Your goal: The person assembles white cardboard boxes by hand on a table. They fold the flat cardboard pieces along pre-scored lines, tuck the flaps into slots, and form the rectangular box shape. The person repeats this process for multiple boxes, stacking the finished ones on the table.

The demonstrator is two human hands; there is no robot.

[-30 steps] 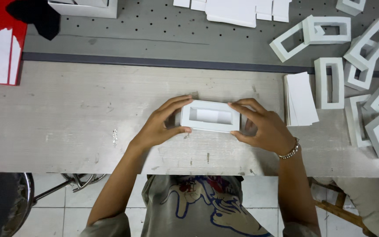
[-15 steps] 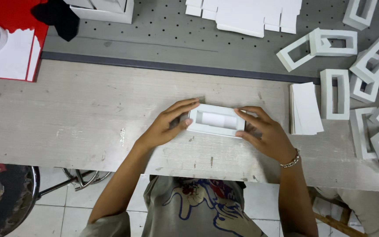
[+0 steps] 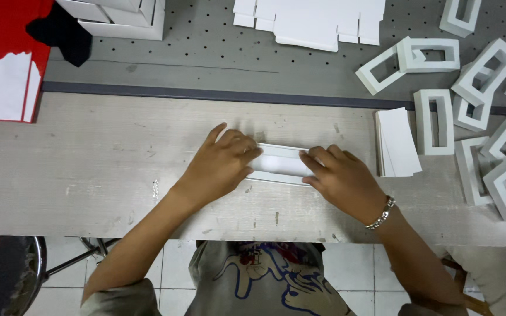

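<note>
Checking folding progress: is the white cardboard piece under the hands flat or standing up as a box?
Flat: the white cardboard piece lies on the wooden bench under left hand and right hand.

a flat white carton (image 3: pixel 279 164) lies mid-frame, white box frames (image 3: pixel 434 121) crowd the right, stacked white boxes (image 3: pixel 121 14) sit upper left.

L hand (image 3: pixel 221 167), R hand (image 3: pixel 341 178): fingers flat, palms down

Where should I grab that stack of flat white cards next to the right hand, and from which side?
Take the stack of flat white cards by its two long edges, from above. It lies flat on the wooden table, and its left edge, facing the right hand, looks free; white frames crowd its right.
</note>
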